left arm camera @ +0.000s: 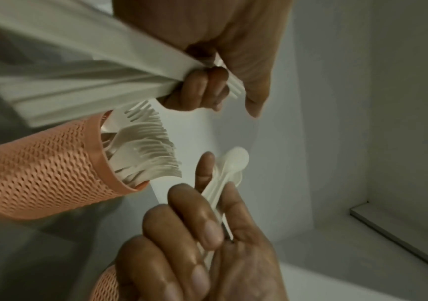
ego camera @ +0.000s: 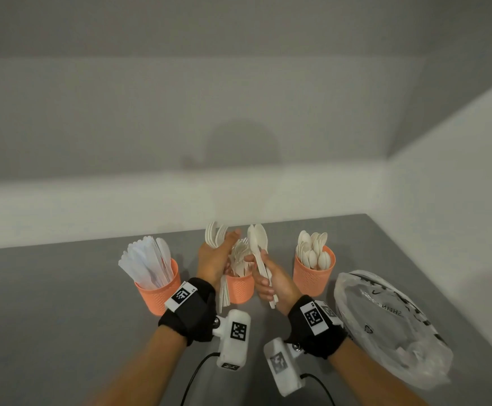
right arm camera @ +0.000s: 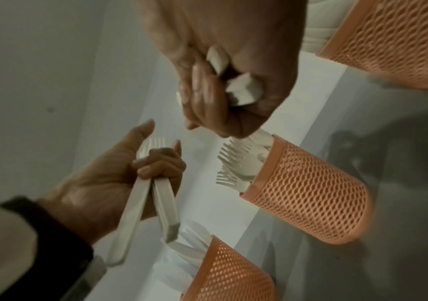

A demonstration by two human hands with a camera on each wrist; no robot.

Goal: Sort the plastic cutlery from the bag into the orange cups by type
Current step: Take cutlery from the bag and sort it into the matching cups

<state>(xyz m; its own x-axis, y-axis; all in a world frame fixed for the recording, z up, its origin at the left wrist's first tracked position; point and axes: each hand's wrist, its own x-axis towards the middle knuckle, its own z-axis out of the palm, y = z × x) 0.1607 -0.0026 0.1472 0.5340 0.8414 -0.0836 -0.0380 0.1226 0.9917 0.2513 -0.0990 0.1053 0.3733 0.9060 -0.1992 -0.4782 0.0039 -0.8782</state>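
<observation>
Three orange mesh cups stand in a row: one with knives (ego camera: 157, 285), a middle one with forks (ego camera: 240, 288) and one with spoons (ego camera: 313, 273). My left hand (ego camera: 218, 256) grips a bunch of white forks (ego camera: 216, 234), tines up, just left of and above the middle cup (left arm camera: 40, 169). Just right of that cup, my right hand (ego camera: 264, 273) grips a few white spoons (ego camera: 258, 241), bowls up. In the right wrist view the right hand (right arm camera: 220, 91) closes round the spoon handles, and the left hand (right arm camera: 156, 163) holds its forks (right arm camera: 153, 144).
A crumpled clear plastic bag (ego camera: 391, 326) lies on the grey table (ego camera: 63, 303) to the right of the spoon cup. White walls close off the back and the right side. The knife cup (right arm camera: 228, 275) and spoon cup (right arm camera: 393, 40) flank the middle cup (right arm camera: 310, 193).
</observation>
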